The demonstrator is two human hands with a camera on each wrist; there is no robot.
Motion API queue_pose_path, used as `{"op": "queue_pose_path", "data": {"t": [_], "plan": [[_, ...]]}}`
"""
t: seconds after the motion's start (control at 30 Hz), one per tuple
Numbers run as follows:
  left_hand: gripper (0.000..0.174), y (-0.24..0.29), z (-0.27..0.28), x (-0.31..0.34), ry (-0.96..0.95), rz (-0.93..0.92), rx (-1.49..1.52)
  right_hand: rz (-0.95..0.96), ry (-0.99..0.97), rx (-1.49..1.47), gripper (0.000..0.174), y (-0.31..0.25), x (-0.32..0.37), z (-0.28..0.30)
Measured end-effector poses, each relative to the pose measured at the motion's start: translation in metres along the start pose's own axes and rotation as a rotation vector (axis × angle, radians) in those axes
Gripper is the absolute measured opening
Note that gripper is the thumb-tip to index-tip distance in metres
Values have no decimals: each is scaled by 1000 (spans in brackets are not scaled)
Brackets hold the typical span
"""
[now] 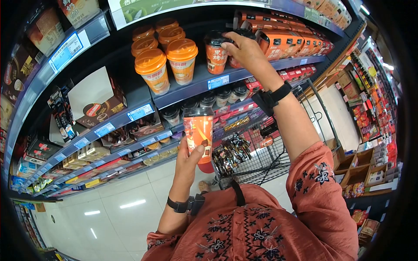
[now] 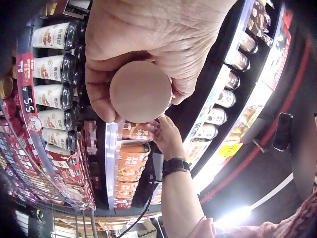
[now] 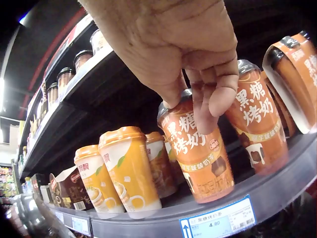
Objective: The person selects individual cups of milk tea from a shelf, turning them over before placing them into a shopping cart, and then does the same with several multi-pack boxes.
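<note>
Shop aisle, as I am viewing it remotely. Dark shelving with blue price rails is rising along the left. Pale glossy floor tiles are showing a bright light reflection. A wire trolley is standing at the shelving's foot, and cardboard display boxes are lining the right edge.

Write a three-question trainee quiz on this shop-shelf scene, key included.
1. True or false: the left hand holds an orange drink cup.
2. What does the right hand grip? A) a pale cup with an orange lid B) the dark-lidded milk-tea cup on the shelf C) a price label
3. Fill in: close to the person stands a wire shopping ____.
Key: 1 true; 2 B; 3 cart.
</note>
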State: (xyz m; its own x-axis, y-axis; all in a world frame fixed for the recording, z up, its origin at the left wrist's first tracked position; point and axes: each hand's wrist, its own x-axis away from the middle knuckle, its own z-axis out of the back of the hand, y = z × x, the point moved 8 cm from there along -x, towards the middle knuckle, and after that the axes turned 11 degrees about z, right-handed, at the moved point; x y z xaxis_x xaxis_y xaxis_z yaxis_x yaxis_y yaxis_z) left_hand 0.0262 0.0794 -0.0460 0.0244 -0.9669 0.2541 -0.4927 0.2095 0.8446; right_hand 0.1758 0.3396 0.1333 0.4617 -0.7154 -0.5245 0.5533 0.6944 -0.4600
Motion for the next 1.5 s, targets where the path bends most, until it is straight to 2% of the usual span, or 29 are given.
{"op": "queue_pose_path", "data": {"t": [0.1, 0.2, 0.33, 0.37, 0.47, 0.5, 0.6, 0.8, 0.9, 1.0, 1.1, 1.2, 1.4, 1.5], "plan": [[62, -5, 2, -3, -8, 21, -31, -6, 17, 0, 36, 2, 3, -2], [62, -4, 2, -3, 8, 3, -64, 115, 102, 39, 36, -2, 9, 1], [59, -6, 3, -6, 28, -11, -96, -22, 15, -70, 36, -3, 18, 6], [59, -5, 2, -6, 17, -5, -104, -61, 32, -205, 36, -1, 21, 9], [59, -2, -1, -5, 22, -18, -99, -2, 205, -54, 35, 9, 18, 40], [60, -3, 0, -4, 28, -18, -103, -8, 231, -77, 36, 20, 15, 48], [62, -5, 1, -4, 45, -20, -119, 15, 225, 91, 43, 43, 5, 71], [63, -4, -10, 2, 35, -8, -125, 50, 103, 171, 55, 54, 0, 65], [62, -2, -14, 8, 31, 41, -82, -87, -55, 4, 60, 70, -5, 56], [60, -1, -19, 9, 58, 22, -97, -111, -170, -20, 64, 68, -9, 55], [60, -4, -22, 8, 79, -4, -137, 43, -120, -7, 67, 73, -17, 53], [59, -5, -29, 8, 80, -4, -144, 195, -60, 203, 74, 71, -23, 53], [58, -8, -40, 9, 91, -10, -159, 26, -192, 292, 86, 66, -15, 55], [57, -8, -49, 11, 88, 1, -144, 60, -157, 302, 85, 65, -15, 53]]}}
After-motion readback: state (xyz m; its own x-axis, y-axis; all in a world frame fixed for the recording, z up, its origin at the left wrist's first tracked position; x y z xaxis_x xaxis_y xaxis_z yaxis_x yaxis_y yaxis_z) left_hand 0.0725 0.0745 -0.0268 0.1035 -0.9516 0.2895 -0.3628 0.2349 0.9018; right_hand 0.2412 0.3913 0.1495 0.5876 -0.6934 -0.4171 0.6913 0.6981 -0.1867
